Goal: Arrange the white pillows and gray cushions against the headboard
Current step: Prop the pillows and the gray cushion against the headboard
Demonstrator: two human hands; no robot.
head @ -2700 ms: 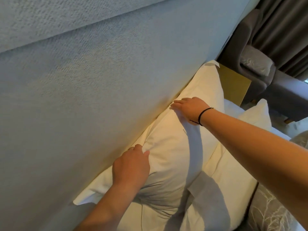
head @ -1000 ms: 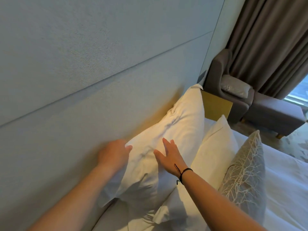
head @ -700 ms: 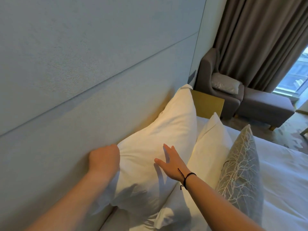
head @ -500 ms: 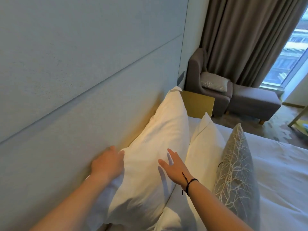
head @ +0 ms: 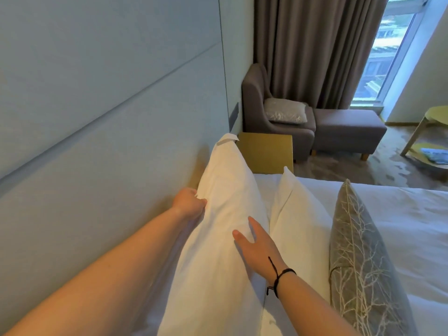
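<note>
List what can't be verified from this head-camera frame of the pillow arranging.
- Left hand: its fingertips are buried in the back pillow, so the grip is partly hidden.
- Back pillow's rear face against the headboard: hidden by the pillow itself.
- Front pillow: lower part covered by the right hand and forearm.
- Gray cushion: bottom cut off by the frame edge.

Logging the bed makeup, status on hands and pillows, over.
Left hand grips rear white pillow edge at headboard; right hand flat on its front. Second white pillow, gray cushion lined up in front. Nothing blocking.
</note>
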